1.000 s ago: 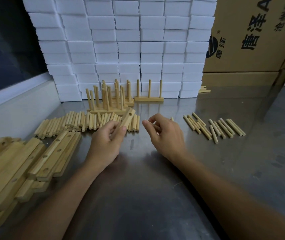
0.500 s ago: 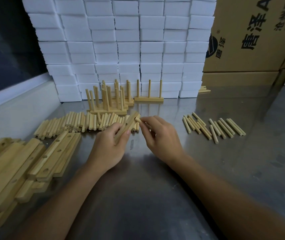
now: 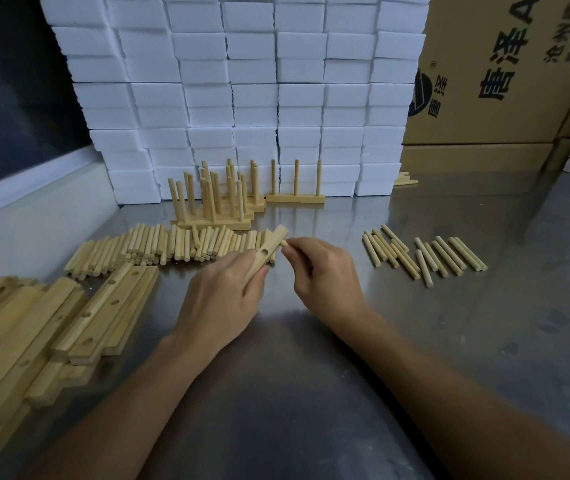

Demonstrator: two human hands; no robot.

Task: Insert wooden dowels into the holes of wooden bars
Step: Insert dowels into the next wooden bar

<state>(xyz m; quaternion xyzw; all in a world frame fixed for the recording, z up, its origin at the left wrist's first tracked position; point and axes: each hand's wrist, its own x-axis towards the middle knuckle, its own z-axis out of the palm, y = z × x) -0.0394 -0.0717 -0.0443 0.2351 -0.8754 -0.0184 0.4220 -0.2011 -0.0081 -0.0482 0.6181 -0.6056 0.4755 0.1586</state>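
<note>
Left hand grips a light, stiff bar at mid-frame by its lower half while right hand pinches a slim rigid dowel near its tip.

Pale wooden bar held tilted, far end up, one round hole visible near its middle. Short dowel just beside bar's upper right edge, only its tip showing. Loose dowel row lying side by side at centre-left. Smaller dowel group spread out to the right. Stack of drilled bars lying flat at left. Finished bars with upright dowels stand at back.
</note>
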